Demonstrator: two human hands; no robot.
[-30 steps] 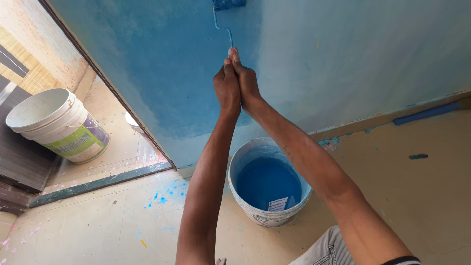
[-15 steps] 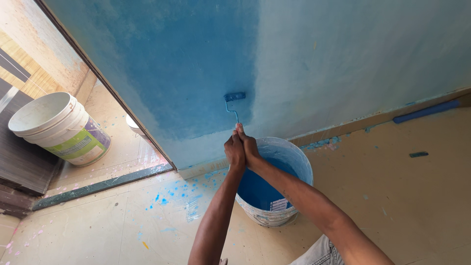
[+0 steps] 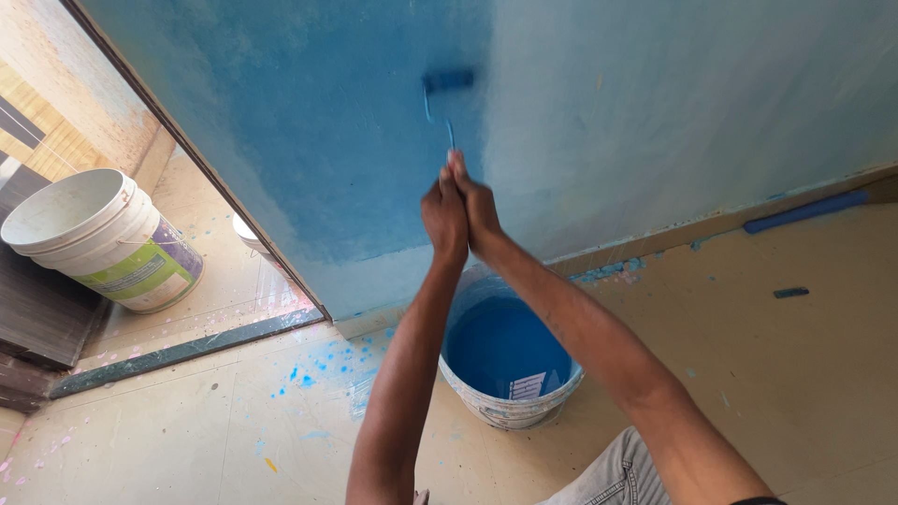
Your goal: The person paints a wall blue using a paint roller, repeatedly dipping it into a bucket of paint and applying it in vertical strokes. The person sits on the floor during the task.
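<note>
Both hands are wrapped tight around the handle of a small paint roller (image 3: 447,80). The left hand (image 3: 443,217) and the right hand (image 3: 479,210) press together, side by side, with fingers curled shut on the handle. The handle itself is mostly hidden inside the fists, and only a thin metal stem pokes out above them.

The roller's blue head lies flat against the wall (image 3: 655,103), right where the darker blue paint meets the paler part. Half a second ago the roller sat lower on the wall, and the hands were down near the rim of the bucket. Now the hands are higher and the roller is higher too. A second ago it was higher still, almost out of the top of the view. The grip looks the same in all three pictures.

Below the arms, a bucket of blue paint (image 3: 510,360) stands on the floor (image 3: 795,374), close to the wall. Blue drops dot the floor to its left. An empty white bucket (image 3: 98,238) stands well apart, past the doorway on the left. A strip of blue tape (image 3: 806,211) lies along the bottom of the wall on the right.
</note>
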